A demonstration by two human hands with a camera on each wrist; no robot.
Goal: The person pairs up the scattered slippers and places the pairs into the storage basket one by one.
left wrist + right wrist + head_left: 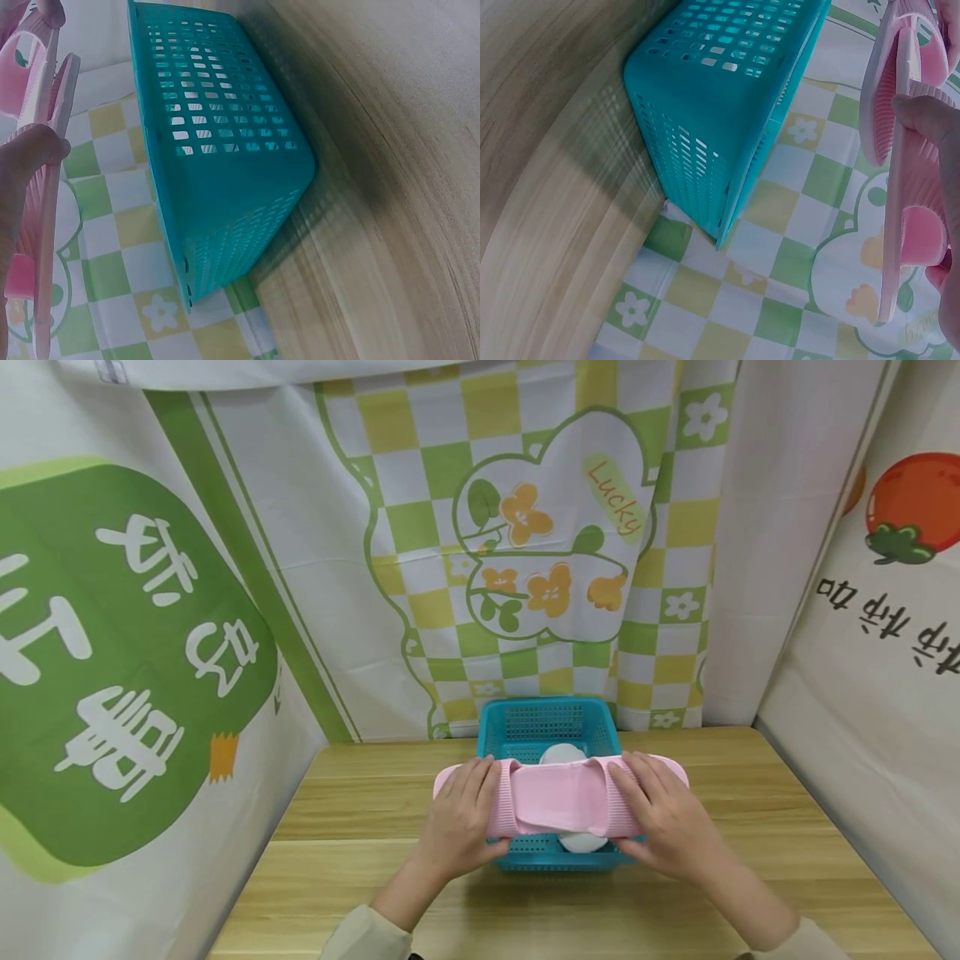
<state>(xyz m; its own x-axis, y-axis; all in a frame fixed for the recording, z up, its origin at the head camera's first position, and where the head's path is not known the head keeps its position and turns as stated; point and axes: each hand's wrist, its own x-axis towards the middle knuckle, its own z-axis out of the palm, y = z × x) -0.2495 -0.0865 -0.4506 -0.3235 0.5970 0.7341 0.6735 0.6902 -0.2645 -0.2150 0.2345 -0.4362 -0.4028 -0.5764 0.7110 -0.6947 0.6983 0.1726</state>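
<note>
A pair of pink slippers (558,797) is held crosswise over the teal basket (547,862), one slipper overlapping the other. My left hand (461,818) grips the left end, thumb on the near side and fingers over the far side. At the right end, my right hand (671,818) grips in the same way. Both wrist views show the ribbed soles' edges and straps of the slippers (46,225) beside the basket rim. White things (562,753) show inside the basket, mostly hidden behind the slippers.
The basket stands on a wood-grain table (360,868), toward its back edge. Behind it hangs a checked cloth (420,527) with flower prints. Printed cloth walls close in the left (150,652) and right (862,693) sides.
</note>
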